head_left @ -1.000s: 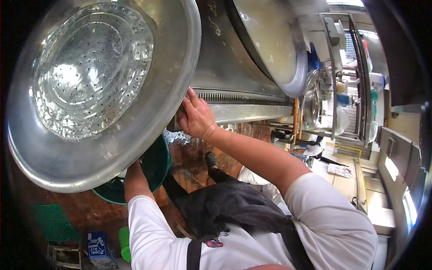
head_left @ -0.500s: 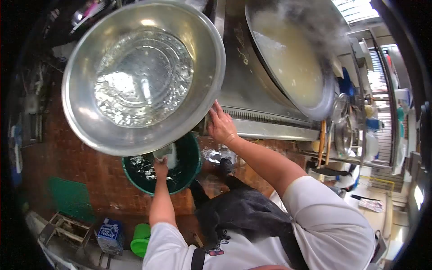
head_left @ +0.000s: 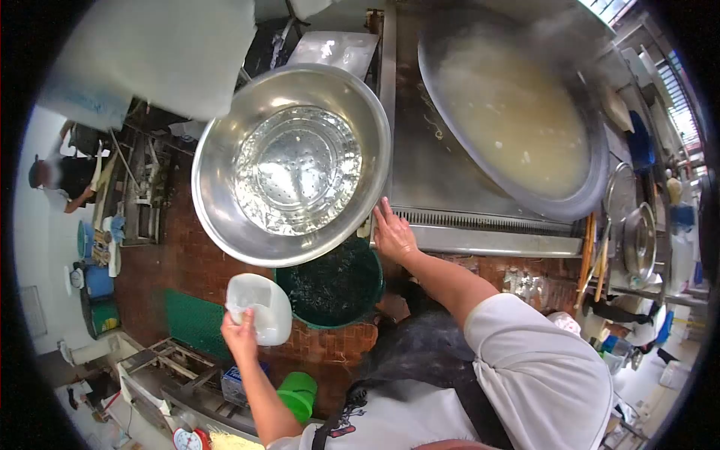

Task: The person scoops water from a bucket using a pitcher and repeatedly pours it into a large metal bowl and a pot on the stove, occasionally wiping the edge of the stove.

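Observation:
My left hand (head_left: 241,336) is closed round the edge of a white plastic scoop (head_left: 274,309), held out to the left of a dark green tub (head_left: 330,289) of water. Above the tub sits a wide steel basin (head_left: 214,214), with shallow clear water over its ringed bottom. My right hand (head_left: 395,236) has its fingers stretched out, their tips right at the basin's rim beside the stove's front edge. To the right of it, a large wok (head_left: 517,124) of cloudy, steaming liquid is set into the steel stove top (head_left: 420,169).
A green mat (head_left: 196,322) lies on the wet brick floor (head_left: 161,247). Near my left arm stand a bright green bucket (head_left: 298,394) and a blue box (head_left: 236,384). A person (head_left: 71,169) is at the far left. Long-handled strainers (head_left: 619,187) hang at the right.
My left hand has lifted the scoop out of the green tub and carried it left. My right hand stays at the basin's rim. The camera view has shifted.

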Available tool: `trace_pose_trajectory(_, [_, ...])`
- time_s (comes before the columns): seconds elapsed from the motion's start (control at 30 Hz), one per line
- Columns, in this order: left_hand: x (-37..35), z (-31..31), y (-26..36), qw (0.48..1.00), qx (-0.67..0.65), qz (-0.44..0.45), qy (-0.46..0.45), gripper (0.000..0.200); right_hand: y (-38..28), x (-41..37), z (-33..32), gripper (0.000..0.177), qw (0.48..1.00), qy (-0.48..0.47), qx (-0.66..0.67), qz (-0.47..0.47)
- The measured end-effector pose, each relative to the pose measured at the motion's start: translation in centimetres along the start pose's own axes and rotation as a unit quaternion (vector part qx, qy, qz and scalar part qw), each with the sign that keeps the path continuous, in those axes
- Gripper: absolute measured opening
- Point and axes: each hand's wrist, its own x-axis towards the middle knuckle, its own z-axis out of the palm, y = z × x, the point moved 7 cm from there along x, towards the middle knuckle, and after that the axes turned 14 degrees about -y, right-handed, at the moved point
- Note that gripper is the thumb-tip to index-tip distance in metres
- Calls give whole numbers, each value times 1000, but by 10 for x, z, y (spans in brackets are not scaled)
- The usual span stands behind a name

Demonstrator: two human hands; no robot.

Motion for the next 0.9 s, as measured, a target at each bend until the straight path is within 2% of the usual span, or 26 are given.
trace_pose_trajectory(0.03, [3,-6,31,1000,-6,-21,1,19,1,-2,-1,64,1000,-7,6,4])
trace_pose_trajectory(0.1, [28,-18,82,996,79,22,42,21,4,-1,-3,62,1000,6,2,-21])
trace_pose_trajectory(0.13, [42,-14,123,983,163,65,43,23,4,-1,-3,60,1000,6,2,-27])
trace_pose_trajectory(0.17, [53,-1,170,972,226,52,45,25,6,0,-4,58,999,5,4,-32])
trace_pose_trajectory(0.2, [79,1,183,978,162,111,63,27,4,-2,-11,59,999,0,5,-37])
trace_pose_trajectory(0.23, [110,2,196,983,164,62,47,30,5,-1,-10,59,999,-7,8,-39])
trace_pose_trajectory(0.27, [141,8,213,977,203,61,32,32,6,-1,-8,59,999,-14,10,-38])
trace_pose_trajectory(0.3, [157,32,245,978,203,47,26,36,9,0,-7,60,999,-20,9,-38])
trace_pose_trajectory(0.37, [213,70,283,964,240,108,-24,43,11,0,-6,61,999,-21,3,-41])
trace_pose_trajectory(0.43, [264,99,325,908,395,138,-13,38,11,0,-8,61,998,-24,12,-49])
trace_pose_trajectory(0.5, [317,123,338,899,411,145,-49,43,12,1,-2,61,998,-21,14,-56])
trace_pose_trajectory(0.57, [338,155,355,923,372,92,-48,41,13,2,-7,61,998,-30,12,-57])
trace_pose_trajectory(0.63, [356,183,373,894,423,133,-57,43,17,4,-6,58,998,-17,30,-57])
trace_pose_trajectory(0.7, [375,206,379,891,427,143,-58,44,17,3,-9,56,997,4,42,-70])
trace_pose_trajectory(0.8, [394,241,398,858,484,161,-65,48,20,7,-11,53,995,-18,65,-73])
trace_pose_trajectory(0.9, [391,278,419,865,471,167,-41,48,20,7,-13,52,993,-17,76,-87])
